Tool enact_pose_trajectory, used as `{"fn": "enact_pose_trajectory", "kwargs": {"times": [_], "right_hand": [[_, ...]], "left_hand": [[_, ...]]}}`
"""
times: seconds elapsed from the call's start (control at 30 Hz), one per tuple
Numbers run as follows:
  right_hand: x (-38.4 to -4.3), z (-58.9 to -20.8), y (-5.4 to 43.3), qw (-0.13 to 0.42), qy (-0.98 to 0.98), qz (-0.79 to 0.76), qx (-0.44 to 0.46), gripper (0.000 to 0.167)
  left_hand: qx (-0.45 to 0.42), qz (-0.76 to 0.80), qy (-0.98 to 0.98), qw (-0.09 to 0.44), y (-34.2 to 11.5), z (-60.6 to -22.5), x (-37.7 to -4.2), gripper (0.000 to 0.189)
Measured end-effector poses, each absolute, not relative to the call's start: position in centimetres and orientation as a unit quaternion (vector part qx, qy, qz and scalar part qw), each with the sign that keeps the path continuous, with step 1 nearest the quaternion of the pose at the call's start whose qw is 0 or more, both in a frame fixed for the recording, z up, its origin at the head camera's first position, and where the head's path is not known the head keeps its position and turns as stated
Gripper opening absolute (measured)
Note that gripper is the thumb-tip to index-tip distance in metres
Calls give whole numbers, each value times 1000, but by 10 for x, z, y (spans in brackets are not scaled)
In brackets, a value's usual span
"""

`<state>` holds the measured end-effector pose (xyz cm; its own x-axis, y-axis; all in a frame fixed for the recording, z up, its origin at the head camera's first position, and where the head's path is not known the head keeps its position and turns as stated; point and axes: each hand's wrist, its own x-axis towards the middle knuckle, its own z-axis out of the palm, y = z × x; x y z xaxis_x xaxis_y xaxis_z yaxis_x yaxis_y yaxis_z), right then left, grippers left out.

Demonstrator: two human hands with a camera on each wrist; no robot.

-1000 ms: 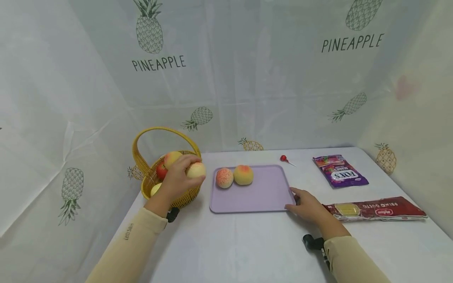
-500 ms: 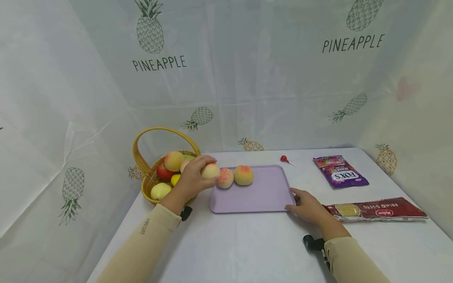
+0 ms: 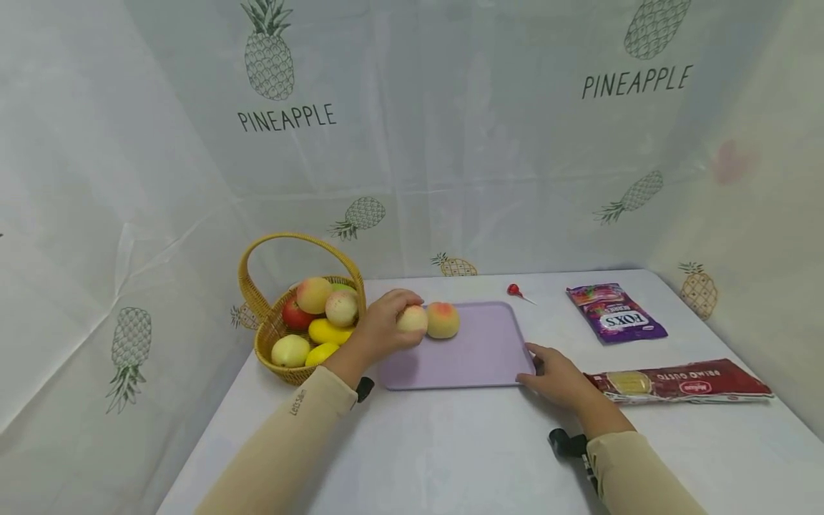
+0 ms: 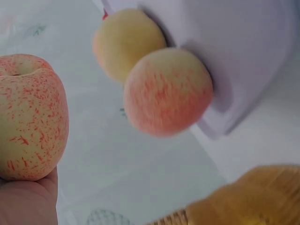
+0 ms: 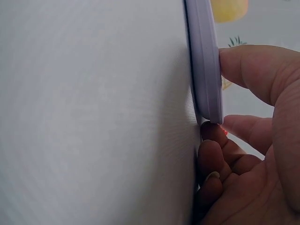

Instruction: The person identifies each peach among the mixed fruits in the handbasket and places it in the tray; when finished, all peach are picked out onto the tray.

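Observation:
My left hand (image 3: 380,330) grips a speckled peach (image 3: 413,319) above the left part of a lilac tray (image 3: 483,354). In the left wrist view this held peach (image 4: 30,117) fills the left side, with part of the palm under it. Two peaches lie side by side on the tray: a yellow one with a red blush (image 3: 443,320) and a red-flecked one (image 4: 168,91), which the left hand hides in the head view. At the tray's near right corner, my right hand (image 3: 555,375) holds the rim, its thumb on the edge and its other fingers curled low beside it.
A yellow wicker basket (image 3: 288,236) of fruit, with lemons, a red apple and peaches, stands left of the tray. Behind the tray lies a red lollipop (image 3: 513,290). To the right are a purple sweets bag (image 3: 618,315) and a long red packet (image 3: 695,381).
My left hand has carried the peach rightward from the basket to over the tray's left part, uncovering the fruit in the basket. The right hand has stayed at the tray's corner.

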<state>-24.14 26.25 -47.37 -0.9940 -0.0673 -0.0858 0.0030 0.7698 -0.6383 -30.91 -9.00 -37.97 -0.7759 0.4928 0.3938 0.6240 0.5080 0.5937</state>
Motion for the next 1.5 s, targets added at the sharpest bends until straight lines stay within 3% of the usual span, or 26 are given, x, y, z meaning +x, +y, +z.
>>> {"fn": "enact_pose_trajectory", "kwargs": {"times": [1.5], "right_hand": [[-239,-473,259,35,942,-333,-13,79]], "left_hand": [[-389,-229,-892,6,32,-413,-343,54]]}}
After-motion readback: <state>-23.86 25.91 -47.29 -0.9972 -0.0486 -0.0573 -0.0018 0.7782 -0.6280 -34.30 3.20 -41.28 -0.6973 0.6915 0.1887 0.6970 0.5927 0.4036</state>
